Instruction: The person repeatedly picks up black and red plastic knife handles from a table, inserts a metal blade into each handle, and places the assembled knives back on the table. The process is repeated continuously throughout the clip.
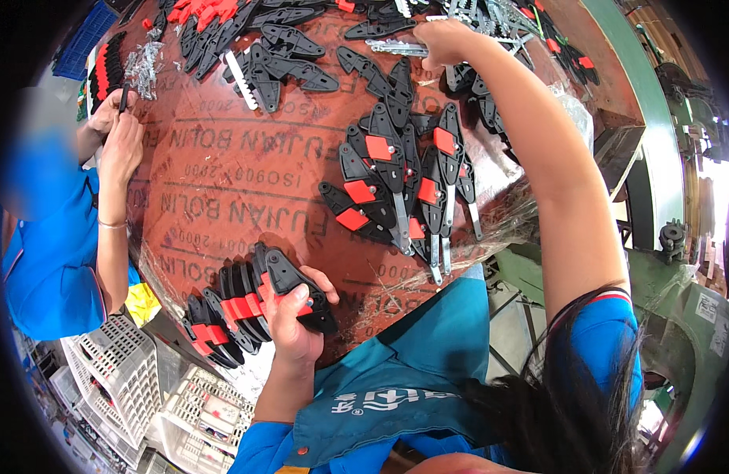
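Note:
My left hand is closed round the end piece of a standing row of black plastic parts with red inserts, its thumb on the near side and fingers behind. My right hand reaches to the far side of the table, its fingers curled at a small bundle of flat metal strips; the fingertips are partly hidden. Between my hands lies a group of black pointed assemblies with red blocks, several with metal strips sticking out toward me.
Loose black plastic parts and red pieces heap at the far side of the brown table. A white toothed strip lies there. At left, another person's hands hold a dark piece. White plastic crates stand below.

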### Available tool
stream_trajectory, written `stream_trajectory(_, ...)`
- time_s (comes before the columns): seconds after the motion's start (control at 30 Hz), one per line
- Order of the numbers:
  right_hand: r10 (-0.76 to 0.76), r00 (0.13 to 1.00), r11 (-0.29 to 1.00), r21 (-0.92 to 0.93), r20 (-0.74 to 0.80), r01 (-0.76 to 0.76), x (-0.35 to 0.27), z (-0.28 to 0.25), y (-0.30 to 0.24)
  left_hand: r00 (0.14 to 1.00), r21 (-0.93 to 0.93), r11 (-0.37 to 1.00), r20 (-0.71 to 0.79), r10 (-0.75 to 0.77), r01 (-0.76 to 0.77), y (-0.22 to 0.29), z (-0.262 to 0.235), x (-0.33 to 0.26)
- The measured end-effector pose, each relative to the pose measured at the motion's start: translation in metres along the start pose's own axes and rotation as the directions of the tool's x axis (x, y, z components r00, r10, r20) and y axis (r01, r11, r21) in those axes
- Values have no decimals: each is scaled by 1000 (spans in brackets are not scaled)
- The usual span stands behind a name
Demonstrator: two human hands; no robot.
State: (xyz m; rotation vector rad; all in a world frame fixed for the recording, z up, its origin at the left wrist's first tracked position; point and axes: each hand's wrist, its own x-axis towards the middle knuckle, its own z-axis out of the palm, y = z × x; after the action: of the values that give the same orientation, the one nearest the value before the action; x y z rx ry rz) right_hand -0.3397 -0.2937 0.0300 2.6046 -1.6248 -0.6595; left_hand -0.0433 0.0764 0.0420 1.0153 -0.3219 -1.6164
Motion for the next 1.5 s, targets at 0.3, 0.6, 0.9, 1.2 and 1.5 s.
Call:
stream_trajectory(0.3,42,991,999,-7,-131,-43,-9,20,-3,1000,-8,1000,2,-12,12,4,0,-5)
stream_trajectory(0.6,100,815,989,-29,-570,-142,-26,26,22,1000,-56,998,8,0,0,14,-1,-23)
stream_trajectory(0.9,803,431,336,911,-411,241,-120,-68,34,998,-67,997,65,-28,32,11,-7,-48)
stream_trajectory(1.2,613,790,632,598,4,-493,-244,87,-84,989,-72,994,131,-73,83,13,10,-85)
stream_trajectory(1.5,631,667,735,579,-396,-352,-261,122,-98,976,31,995,193,-102,98,11,10,-93)
